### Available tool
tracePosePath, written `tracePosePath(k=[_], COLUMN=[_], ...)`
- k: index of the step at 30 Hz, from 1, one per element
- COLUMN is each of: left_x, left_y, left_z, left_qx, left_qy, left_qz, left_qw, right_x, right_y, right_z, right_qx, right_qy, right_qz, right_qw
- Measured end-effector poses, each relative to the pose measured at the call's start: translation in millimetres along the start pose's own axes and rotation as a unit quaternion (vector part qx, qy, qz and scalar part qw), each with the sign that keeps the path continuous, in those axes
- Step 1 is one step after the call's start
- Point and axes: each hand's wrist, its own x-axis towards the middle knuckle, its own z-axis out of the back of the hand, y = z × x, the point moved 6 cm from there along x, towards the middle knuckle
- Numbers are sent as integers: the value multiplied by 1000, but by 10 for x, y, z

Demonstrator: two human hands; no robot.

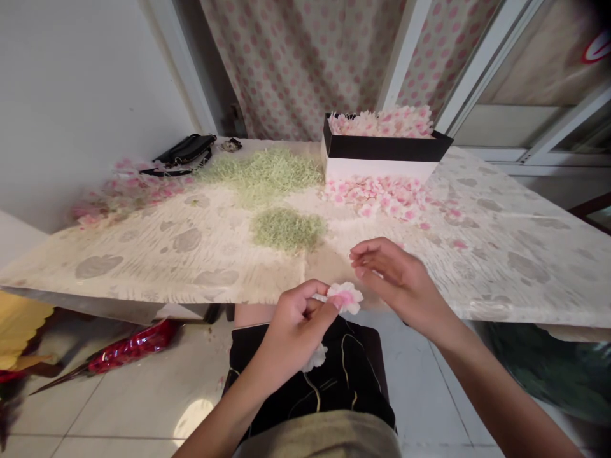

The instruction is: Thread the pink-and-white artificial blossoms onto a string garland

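Note:
My left hand (296, 321) is closed, pinching a small pink and white fabric flower (346, 296) at the table's near edge. More white petal pieces (315, 357) stick out under its palm. My right hand (391, 270) hovers just right of the flower with its fingers loosely curled and nothing in them. Ahead lie a small heap of green stamen threads (287, 229) and a spread of loose pink petals (377, 195).
A black and white box (382, 156) full of pink petals stands at the back of the patterned table (501, 254). A larger green heap (265, 170), a black pouch (184, 151) and bagged pink flowers (121, 191) lie on the left. Red wrapped items (126, 346) lie on the floor.

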Motion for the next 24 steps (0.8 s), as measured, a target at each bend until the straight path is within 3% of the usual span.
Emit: tracePosePath(k=[3,8,12,19,24], left_x=[-37,-86,-121,-127,-129], left_y=[22,9,27,80,106], left_z=[-27,-86,-82,-65,-72], left_qx=[7,33,49,53,54], left_qy=[25,54,58,55,54], left_qz=[7,5,2,4,6], left_qw=[1000,998,997,997,997], right_x=[219,676,917,1110,1131], right_y=[-49,-228,-375,-566,-579], right_z=[99,-109,-242,-251,-295], right_qx=[-135,-228,-305,-370,-363], right_qy=[-34,80,110,140,153], right_qz=[41,43,24,5,17], right_qw=[989,970,946,918,919])
